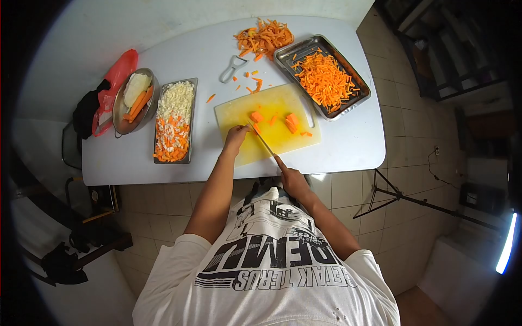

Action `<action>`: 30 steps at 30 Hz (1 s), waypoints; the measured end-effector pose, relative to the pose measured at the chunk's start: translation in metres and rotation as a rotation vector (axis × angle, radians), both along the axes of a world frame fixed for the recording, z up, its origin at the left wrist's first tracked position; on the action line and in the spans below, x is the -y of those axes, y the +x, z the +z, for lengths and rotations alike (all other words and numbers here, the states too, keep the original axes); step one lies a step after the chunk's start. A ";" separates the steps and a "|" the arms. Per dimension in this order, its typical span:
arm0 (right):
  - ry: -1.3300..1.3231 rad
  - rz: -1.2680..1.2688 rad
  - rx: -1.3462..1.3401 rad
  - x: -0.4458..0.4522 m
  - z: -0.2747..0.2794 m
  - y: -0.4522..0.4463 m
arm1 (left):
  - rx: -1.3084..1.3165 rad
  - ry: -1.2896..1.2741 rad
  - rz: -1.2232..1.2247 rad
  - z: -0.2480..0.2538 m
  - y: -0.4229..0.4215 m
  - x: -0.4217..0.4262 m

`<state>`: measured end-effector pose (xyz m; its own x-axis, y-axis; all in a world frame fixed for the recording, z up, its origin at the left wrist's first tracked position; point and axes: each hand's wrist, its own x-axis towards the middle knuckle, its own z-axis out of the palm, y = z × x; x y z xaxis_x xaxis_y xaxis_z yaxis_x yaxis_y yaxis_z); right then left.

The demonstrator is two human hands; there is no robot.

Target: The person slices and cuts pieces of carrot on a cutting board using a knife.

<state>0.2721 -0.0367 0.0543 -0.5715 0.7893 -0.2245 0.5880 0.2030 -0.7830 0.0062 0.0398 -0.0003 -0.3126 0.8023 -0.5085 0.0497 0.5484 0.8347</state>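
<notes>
My right hand [294, 181] grips a knife [265, 142] by its handle, the blade pointing up and left across the yellow-stained cutting board [231, 112]. Close to the knife's tip is my left hand [236, 138], its fingers curled together; what they hold, if anything, is too small to make out. A carrot chunk [256, 116] lies just beyond the blade tip, with a smaller orange bit beside my left fingertips. Farther right on the board sits another cut carrot piece [292, 123], with small scraps around it.
A metal tray [282, 56] of carrot sticks overlaps the board's far right corner. Behind are carrot peelings [265, 38] and a peeler [233, 69]. At left stand a long tray [191, 130] of chopped white and orange vegetables, a metal bowl [124, 126] with whole carrots, and a red bag [120, 70].
</notes>
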 end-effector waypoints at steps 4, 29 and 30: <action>0.028 0.016 0.054 0.000 0.001 -0.001 | 0.021 -0.013 -0.064 0.004 0.009 -0.001; -0.056 0.136 -0.046 -0.033 0.011 0.030 | -0.338 -0.057 0.131 0.000 -0.008 0.006; -0.054 0.152 -0.002 -0.039 0.021 0.034 | -0.555 0.099 0.088 0.009 -0.004 0.010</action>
